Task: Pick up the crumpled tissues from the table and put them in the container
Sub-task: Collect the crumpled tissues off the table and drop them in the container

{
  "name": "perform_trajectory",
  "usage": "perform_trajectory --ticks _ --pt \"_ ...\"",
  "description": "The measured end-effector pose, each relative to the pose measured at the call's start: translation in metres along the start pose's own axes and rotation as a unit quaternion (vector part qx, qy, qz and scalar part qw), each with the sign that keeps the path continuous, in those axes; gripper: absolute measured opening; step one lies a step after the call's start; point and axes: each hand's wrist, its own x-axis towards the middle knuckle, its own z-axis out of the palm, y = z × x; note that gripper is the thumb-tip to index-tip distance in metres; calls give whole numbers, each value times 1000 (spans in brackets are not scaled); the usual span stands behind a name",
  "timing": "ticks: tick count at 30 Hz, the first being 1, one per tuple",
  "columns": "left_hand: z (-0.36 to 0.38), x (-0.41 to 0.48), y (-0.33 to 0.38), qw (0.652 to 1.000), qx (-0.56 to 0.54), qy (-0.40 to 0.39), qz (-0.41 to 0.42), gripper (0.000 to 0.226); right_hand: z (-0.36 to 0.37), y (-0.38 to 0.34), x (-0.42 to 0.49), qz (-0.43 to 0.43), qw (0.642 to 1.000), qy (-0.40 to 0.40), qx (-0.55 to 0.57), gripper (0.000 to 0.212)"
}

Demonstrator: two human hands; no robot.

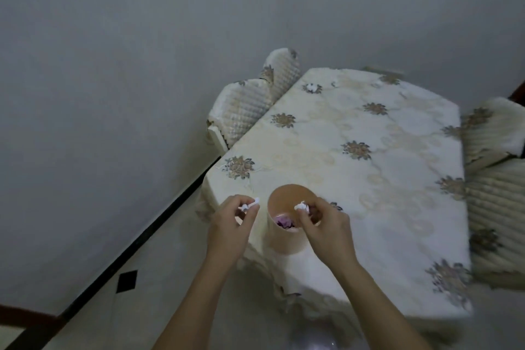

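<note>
- We see the right hand (324, 226) pinching a crumpled tissue (301, 206) over the tan cup (284, 246), likely to drop it.
- The left hand (228, 226) pinches a second tissue (251, 204) beside the rim, probably queued.

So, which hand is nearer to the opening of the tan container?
Right. The right hand holds a crumpled tissue over the open tan container; the left hand pinches a second tissue just left of the rim, outside it.

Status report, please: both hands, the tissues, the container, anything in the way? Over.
Left hand pinches one tissue beside the container. Right hand holds second tissue over its opening. Nothing blocking.
</note>
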Motion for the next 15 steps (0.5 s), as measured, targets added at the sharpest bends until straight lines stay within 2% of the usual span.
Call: perform_trajectory --ticks 7,12,15 --pt "24 30 15 998 45 -27 40 10 -11 2 18 0 1000 -13 -10 15" --pt "34 50 20 983 149 -75 72 4 -13 1 33 -9 998 -12 -57 15" --pt "42 57 21 973 201 -81 83 8 -11 3 41 -32 991 0 -126 15"
